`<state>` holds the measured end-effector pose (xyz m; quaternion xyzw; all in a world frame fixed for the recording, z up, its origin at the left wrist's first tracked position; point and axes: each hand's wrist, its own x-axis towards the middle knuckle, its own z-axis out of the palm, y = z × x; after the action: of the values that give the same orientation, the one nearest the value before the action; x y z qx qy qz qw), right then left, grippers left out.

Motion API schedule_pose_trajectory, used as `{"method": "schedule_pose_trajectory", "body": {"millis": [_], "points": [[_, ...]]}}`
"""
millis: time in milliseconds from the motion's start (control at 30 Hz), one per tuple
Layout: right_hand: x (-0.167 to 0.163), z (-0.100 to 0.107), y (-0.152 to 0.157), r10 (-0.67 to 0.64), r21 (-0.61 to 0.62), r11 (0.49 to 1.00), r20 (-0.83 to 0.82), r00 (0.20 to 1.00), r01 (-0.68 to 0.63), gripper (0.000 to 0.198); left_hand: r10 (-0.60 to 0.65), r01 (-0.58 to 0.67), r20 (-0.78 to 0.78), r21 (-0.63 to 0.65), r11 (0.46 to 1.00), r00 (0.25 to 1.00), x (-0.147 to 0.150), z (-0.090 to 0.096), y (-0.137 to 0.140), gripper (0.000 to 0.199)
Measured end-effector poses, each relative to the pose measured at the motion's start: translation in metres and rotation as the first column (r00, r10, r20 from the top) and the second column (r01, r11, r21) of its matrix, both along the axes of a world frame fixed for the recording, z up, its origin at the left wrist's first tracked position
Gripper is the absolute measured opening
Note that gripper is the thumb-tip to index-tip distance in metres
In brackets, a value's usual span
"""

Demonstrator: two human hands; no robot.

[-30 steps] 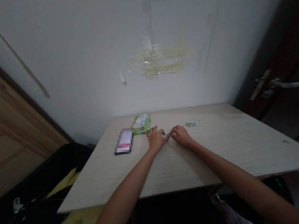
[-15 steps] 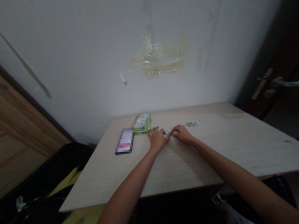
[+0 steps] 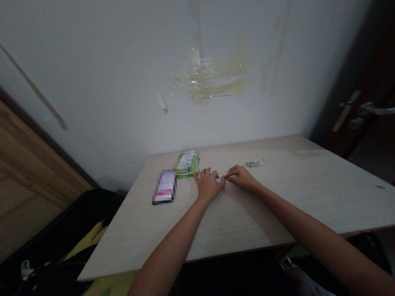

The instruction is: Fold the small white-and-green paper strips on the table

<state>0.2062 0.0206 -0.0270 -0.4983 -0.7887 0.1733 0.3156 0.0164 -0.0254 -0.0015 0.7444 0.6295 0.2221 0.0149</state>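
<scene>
A small green-and-white packet (image 3: 220,177) lies flat on the table between my two hands, mostly covered by fingers. My left hand (image 3: 208,184) presses and grips it from the left with thumb and forefinger, its other fingers resting on the tabletop. My right hand (image 3: 242,178) pinches the packet's right end, fingers pressed together. Just beyond my left hand lies a stack of green-and-white packets (image 3: 187,162). To the right of my right hand sits a small folded green-and-white packet (image 3: 255,163).
A phone (image 3: 165,186) with a blurred screen lies left of my left hand. The pale wooden table (image 3: 242,225) stands against a wall (image 3: 113,81) with old tape on it. At right is a dark door with a metal handle (image 3: 382,109).
My right hand's fingers have shifted slightly on the packet's end. The stack, the phone and the folded packet have stayed in place.
</scene>
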Motion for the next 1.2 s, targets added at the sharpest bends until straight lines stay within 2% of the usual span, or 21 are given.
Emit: {"method": "schedule_pose_trajectory", "body": {"millis": [267,500,867,1200], "points": [[-0.003,0.002,-0.003,-0.042,0.013,0.999,0.038,0.998,0.042,0.017,-0.03,0.03,0.009,-0.009,1.0,1.0,-0.004,-0.002,0.006,0.032],[-0.005,0.005,0.0,-0.076,-0.003,0.997,0.06,0.995,0.076,0.018,-0.005,0.006,0.019,-0.065,0.998,1.0,-0.001,0.006,0.005,0.03],[0.0,0.008,0.003,0.037,-0.06,0.997,-0.046,0.998,-0.04,0.021,-0.04,0.041,0.058,-0.01,0.999,0.997,-0.003,0.004,0.002,0.019],[0.002,0.004,-0.001,0.035,-0.011,0.999,-0.044,0.998,-0.035,0.016,-0.041,0.042,0.06,-0.008,0.999,0.997,-0.005,0.002,0.001,0.02]]}}
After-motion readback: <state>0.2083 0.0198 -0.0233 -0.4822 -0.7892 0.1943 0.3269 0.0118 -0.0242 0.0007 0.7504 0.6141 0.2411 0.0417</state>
